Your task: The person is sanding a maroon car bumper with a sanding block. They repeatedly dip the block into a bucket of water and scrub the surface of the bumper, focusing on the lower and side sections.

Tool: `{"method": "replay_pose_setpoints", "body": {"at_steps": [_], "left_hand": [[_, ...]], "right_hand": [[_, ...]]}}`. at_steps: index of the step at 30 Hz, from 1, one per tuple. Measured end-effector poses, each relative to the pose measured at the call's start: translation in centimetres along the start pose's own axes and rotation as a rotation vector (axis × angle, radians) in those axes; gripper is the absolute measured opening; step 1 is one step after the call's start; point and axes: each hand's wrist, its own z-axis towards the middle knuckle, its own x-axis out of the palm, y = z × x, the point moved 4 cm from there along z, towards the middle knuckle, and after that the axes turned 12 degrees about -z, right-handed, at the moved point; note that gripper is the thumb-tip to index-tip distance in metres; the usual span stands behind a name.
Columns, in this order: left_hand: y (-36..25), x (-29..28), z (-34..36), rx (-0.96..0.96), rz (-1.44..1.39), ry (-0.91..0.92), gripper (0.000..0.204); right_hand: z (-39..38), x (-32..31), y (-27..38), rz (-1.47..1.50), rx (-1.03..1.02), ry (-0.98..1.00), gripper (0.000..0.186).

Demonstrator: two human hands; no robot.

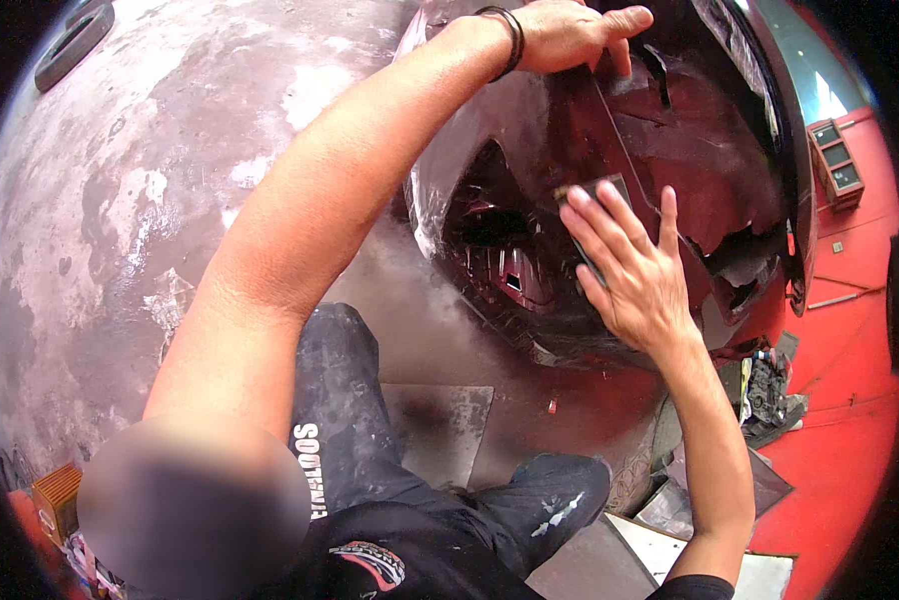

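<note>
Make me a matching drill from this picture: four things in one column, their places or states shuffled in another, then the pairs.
1. Right hand
2. Wristband
3. Trousers
4. Bodywork

A. Dark red, with jagged openings
B. Flat over a dark block
C. Around the wrist of the left hand
D. Dark, with pale smears

Pairs: 1-B, 2-C, 3-D, 4-A
</note>
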Motion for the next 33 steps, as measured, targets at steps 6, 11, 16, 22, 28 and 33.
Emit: {"method": "replay_pose_setpoints", "body": {"at_steps": [6,11,16,22,28,33], "left_hand": [[-0.4,0.1,0.0,-0.029,-0.031,0.026,0.101],[-0.3,-0.2,0.1,0.021,-0.002,0.059,0.101],[-0.6,-0.4,0.0,0.008,0.012,0.074,0.102],[-0.5,0.5,0.2,-0.126,-0.102,0.063,0.105],[-0.9,-0.9,-0.8,-0.064,-0.059,0.051,0.097],[0.5,0.0,-0.1,0.01,-0.129,0.046,0.098]], "right_hand": [[8.3,-1.0,-1.5,-0.095,0.007,-0.123,0.058],[6.4,-1.2,-1.1,-0.089,0.047,-0.117,0.06],[0.0,-0.2,-1.4,-0.051,0.024,-0.008,0.063],[8.4,-0.8,-3.4,-0.151,0.095,-0.134,0.061],[0.7,0.1,-0.7,-0.062,0.171,-0.055,0.07],[3.9,-0.7,-0.3,-0.115,0.284,-0.13,0.067]]}}
